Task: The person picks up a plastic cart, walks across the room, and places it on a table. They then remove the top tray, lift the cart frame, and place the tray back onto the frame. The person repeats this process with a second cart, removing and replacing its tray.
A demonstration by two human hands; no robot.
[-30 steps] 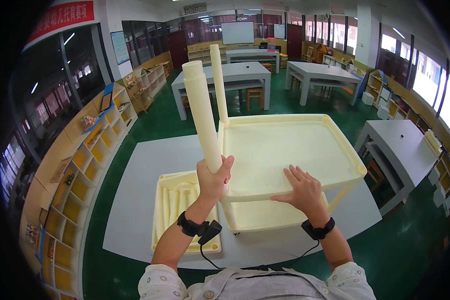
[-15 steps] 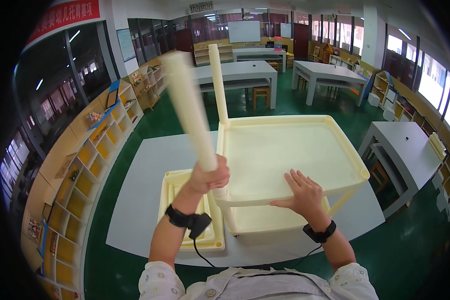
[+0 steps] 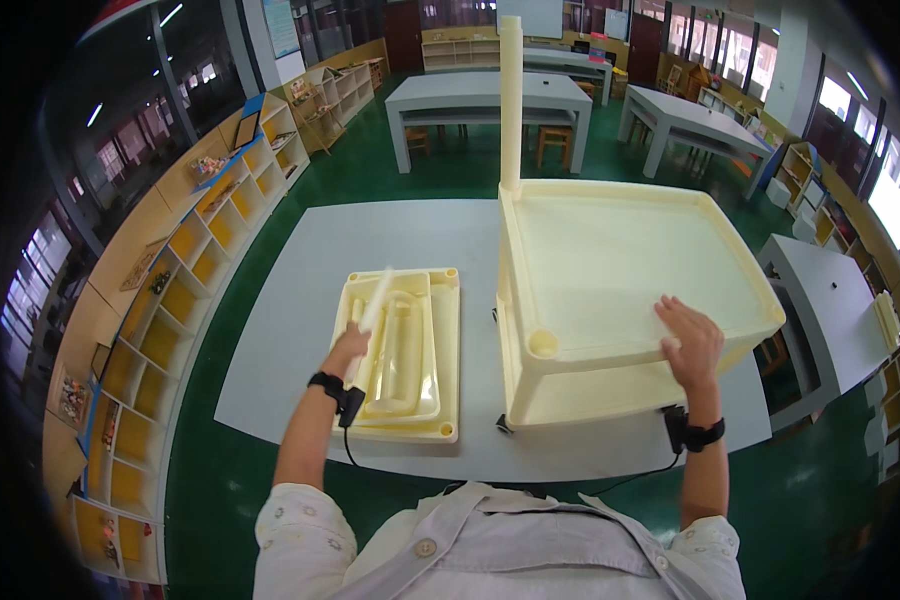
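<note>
A pale yellow plastic cart (image 3: 630, 270) with a shallow tray top stands on the grey table. One upright post (image 3: 511, 105) rises from its far left corner; the near left corner shows a round socket (image 3: 542, 343). My right hand (image 3: 692, 340) lies with fingers outstretched on the tray top's near edge. Left of the cart, a separate pale yellow tray (image 3: 452, 350) lies on the table with a smaller nested part and a thick cylinder (image 3: 398, 350) inside. Over its left side, my left hand (image 3: 348, 348) is closed around a slim whitish stick (image 3: 378, 300), blurred by motion.
The grey table (image 3: 290, 290) extends around the cart and the tray. Low wooden shelves (image 3: 195, 290) run along the left. Other grey tables (image 3: 490, 92) stand beyond, and one more (image 3: 820, 290) is close at the right. Small dark casters (image 3: 503, 424) show under the cart.
My left hand has moved from the cart's near left corner, where it held a thick post upright, down to the separate tray. The view has tilted down, and the cart appears farther right.
</note>
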